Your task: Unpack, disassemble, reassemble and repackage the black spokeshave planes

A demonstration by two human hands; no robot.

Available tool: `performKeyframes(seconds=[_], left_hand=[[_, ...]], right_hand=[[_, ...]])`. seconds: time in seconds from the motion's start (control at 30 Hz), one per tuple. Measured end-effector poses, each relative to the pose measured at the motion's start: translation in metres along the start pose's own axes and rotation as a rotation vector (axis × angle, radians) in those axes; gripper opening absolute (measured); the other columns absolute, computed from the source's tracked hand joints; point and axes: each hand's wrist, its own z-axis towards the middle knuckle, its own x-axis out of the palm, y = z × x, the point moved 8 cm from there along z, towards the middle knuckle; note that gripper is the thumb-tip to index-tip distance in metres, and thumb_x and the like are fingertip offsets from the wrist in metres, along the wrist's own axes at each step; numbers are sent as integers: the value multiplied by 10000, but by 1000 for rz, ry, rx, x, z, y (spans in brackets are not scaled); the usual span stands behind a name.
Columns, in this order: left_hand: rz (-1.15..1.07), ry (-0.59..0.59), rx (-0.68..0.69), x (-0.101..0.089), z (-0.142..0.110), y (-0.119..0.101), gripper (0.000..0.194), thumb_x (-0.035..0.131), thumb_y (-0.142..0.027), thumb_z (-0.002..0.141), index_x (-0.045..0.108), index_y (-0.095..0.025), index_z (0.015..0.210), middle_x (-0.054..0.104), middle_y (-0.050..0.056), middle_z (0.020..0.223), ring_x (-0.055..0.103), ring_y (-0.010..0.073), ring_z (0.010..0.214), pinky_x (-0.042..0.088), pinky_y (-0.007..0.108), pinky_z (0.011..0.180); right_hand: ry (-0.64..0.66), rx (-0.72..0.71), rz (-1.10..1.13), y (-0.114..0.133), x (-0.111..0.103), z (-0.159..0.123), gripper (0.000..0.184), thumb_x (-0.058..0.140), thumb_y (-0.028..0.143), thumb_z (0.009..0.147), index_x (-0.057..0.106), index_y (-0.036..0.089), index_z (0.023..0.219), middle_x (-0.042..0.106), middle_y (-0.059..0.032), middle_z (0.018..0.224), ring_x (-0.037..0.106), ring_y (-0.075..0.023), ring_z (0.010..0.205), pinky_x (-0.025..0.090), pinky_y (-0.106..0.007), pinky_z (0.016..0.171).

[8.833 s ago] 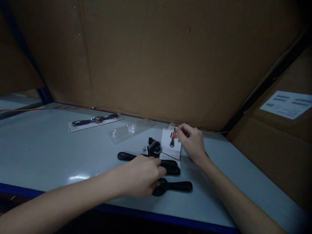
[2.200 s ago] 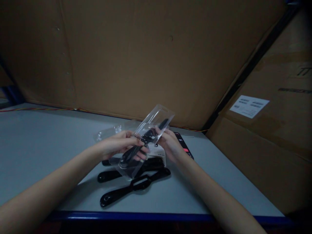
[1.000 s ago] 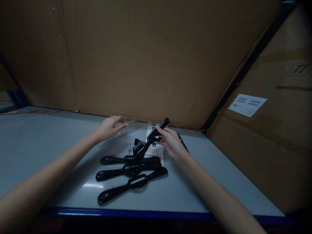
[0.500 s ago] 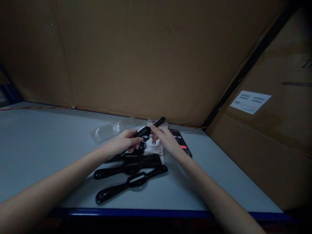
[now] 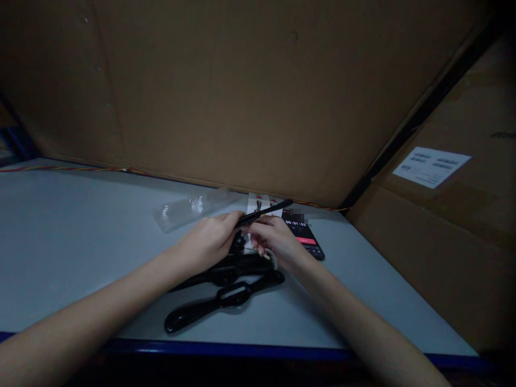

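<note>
Gripping one end of the black tool (image 5: 282,205) in my left hand (image 5: 212,242), closed around it, I have it raised above the table (image 5: 100,215), its other end slanting up and away, seemingly to expose the middle; my right hand (image 5: 278,239) is half curled just under that middle, perhaps to steady or work it (whether its fingers pinch anything, I cannot tell); the front tool (image 5: 234,296) lies flat near the table edge, likely within easy reach; the clear plastic shell (image 5: 179,212) and phone (image 5: 312,250) lie to either side, probably leaving working room.
</note>
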Motion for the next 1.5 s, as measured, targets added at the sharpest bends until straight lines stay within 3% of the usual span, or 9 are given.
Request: performKeyframes(seconds=[0.27,0.43,0.6,0.73,0.9,1.0,1.23,1.37,1.5], left_hand=[[-251,-75,-140,-4,5,23,119,450,-258,855,535,-177,875,599,12,659,554,128,535,371,231,486],[-687,62,-356,16,7,38,110,518,-273,819,517,-167,849,544,-40,581,439,63,376,329,195,371],[-814,54,-454,18,6,46,102,550,-238,800,550,-159,864,540,-51,551,406,43,359,274,176,355],[-858,76,-491,21,3,47,87,547,-223,793,559,-154,843,545,-48,560,405,35,363,252,171,354],[-899,86,-532,23,1,47,91,560,-234,785,552,-153,826,548,-44,571,394,34,368,250,176,363],[-913,81,-552,23,1,47,98,566,-241,781,549,-153,821,548,-43,567,384,36,362,238,185,363],[-904,99,-557,24,0,48,96,566,-233,778,566,-152,828,579,-29,594,400,36,372,241,192,375],[-907,112,-551,26,0,50,131,568,-249,784,578,-150,870,590,-27,617,403,35,380,258,196,387],[-907,111,-554,27,0,53,123,576,-252,776,568,-152,848,583,-30,609,406,40,385,262,200,389]], right_hand=[[-440,-599,-686,48,-17,-27,108,550,286,793,606,216,732,579,17,591,516,-108,514,368,-225,531],[-285,-455,-427,38,-24,-13,221,483,362,847,607,208,748,562,20,531,512,-113,445,368,-219,447],[-95,-405,-241,31,-7,-10,207,479,294,824,635,209,931,566,37,558,487,-94,421,386,-207,425],[38,-397,-300,29,7,-13,250,439,236,822,628,223,986,530,59,522,469,-90,403,363,-200,424],[-133,-550,-760,43,-2,-21,262,416,164,809,652,234,897,586,23,589,543,-130,547,366,-238,552],[-210,-609,-943,48,-3,-24,317,417,158,814,652,248,1008,676,-14,777,602,-170,717,376,-265,645],[-50,-621,-825,41,7,-21,322,397,130,819,630,245,1008,645,14,725,575,-141,654,364,-237,608],[-70,-642,-890,43,3,-20,286,388,122,820,638,229,909,644,2,727,583,-152,682,362,-244,619],[-131,-666,-993,45,-1,-20,337,398,127,823,643,242,1023,683,-32,910,604,-186,821,389,-283,723]])
